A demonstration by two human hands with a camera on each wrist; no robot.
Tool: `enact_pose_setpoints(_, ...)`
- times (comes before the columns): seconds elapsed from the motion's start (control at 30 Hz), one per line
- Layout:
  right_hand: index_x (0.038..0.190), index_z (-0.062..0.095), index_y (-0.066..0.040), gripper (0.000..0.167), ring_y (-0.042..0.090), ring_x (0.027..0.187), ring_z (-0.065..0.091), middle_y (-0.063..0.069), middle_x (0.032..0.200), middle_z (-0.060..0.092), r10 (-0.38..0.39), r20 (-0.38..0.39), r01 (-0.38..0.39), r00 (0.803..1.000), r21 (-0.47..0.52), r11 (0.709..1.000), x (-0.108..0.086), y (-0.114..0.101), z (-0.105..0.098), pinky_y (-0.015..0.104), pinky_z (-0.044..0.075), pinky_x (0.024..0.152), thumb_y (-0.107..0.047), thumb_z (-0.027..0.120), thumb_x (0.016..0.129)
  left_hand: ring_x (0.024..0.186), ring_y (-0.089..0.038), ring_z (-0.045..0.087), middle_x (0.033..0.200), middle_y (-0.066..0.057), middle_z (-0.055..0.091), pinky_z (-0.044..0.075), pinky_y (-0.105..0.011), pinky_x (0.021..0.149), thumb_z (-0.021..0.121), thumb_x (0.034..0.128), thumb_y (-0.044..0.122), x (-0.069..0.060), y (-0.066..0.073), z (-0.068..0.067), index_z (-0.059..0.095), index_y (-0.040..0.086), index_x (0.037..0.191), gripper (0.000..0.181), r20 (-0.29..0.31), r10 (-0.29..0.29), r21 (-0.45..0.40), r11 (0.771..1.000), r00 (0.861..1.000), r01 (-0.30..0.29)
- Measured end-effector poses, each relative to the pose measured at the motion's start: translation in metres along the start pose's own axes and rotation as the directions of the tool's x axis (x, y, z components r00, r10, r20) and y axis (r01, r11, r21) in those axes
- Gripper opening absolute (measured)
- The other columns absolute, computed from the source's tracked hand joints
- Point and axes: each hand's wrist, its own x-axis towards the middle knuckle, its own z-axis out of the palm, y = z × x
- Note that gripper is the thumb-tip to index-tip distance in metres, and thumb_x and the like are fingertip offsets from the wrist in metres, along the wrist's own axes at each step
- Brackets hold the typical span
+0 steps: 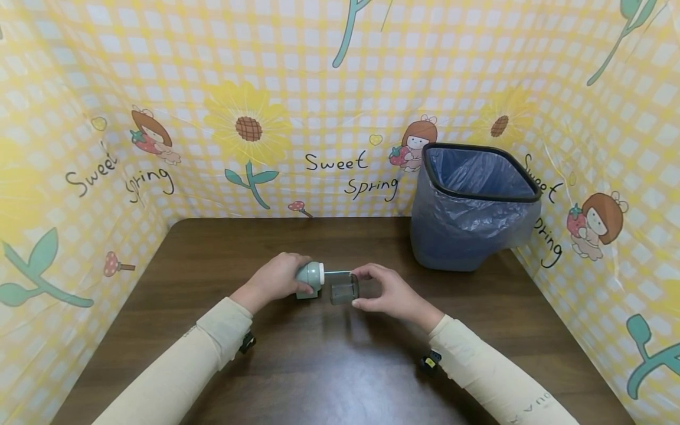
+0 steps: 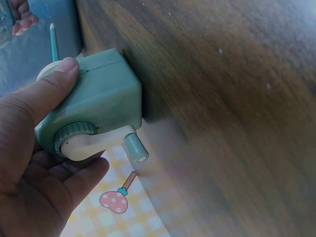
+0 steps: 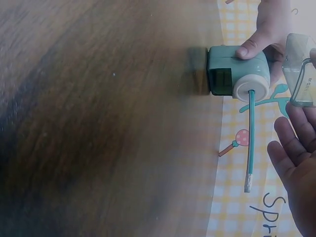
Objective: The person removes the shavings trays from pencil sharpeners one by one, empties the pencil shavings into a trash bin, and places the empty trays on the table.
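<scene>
A green hand-crank pencil sharpener (image 1: 309,274) sits on the table, tilted in the left wrist view by the camera's angle. My left hand (image 1: 276,277) grips its body, thumb on top; the crank handle (image 2: 103,143) faces this palm. From its round white front sticks a teal pencil (image 3: 251,138) with its eraser end outward. A dark rectangular opening (image 3: 220,81) shows below the front. My right hand (image 1: 385,290) pinches a clear smoky shavings drawer (image 1: 344,291), held apart from the sharpener, just right of it. Whether the drawer holds shavings is too small to tell.
At the back right of the brown wooden table (image 1: 319,378) stands a blue trash bin (image 1: 451,236) with a black rim and a plastic liner. A yellow checked curtain (image 1: 329,118) with printed flowers encloses the back and both sides.
</scene>
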Motion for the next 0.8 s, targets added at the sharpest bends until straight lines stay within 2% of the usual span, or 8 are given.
enact_pose_setpoints(0.4,0.129,0.065,-0.019,0.053,0.022,0.123,0.059,-0.005,0.127,0.064,-0.017,-0.002,0.017,1.000,0.018,1.000,0.001,0.005,0.008,0.056,0.046,0.107,-0.035,0.087,0.083,0.099,-0.020,0.066,0.125,-0.012,0.071,0.058,-0.039,0.085,0.091,0.0777,0.037,0.001,-0.001,0.001,0.063,0.002,0.137,0.074,-0.001,-0.003,0.005,1.000,1.000,0.003)
enact_pose_setpoints(0.8,0.131,0.065,-0.018,0.054,0.020,0.120,0.061,-0.003,0.127,0.067,-0.032,0.004,0.032,0.999,0.002,0.999,0.003,0.010,0.016,0.053,0.046,0.105,-0.034,0.087,0.084,0.097,-0.019,0.066,0.122,-0.011,0.072,0.058,-0.037,0.083,0.091,0.0772,0.035,0.000,-0.001,0.001,0.064,0.003,0.136,0.072,-0.008,0.016,0.005,1.000,1.000,-0.016)
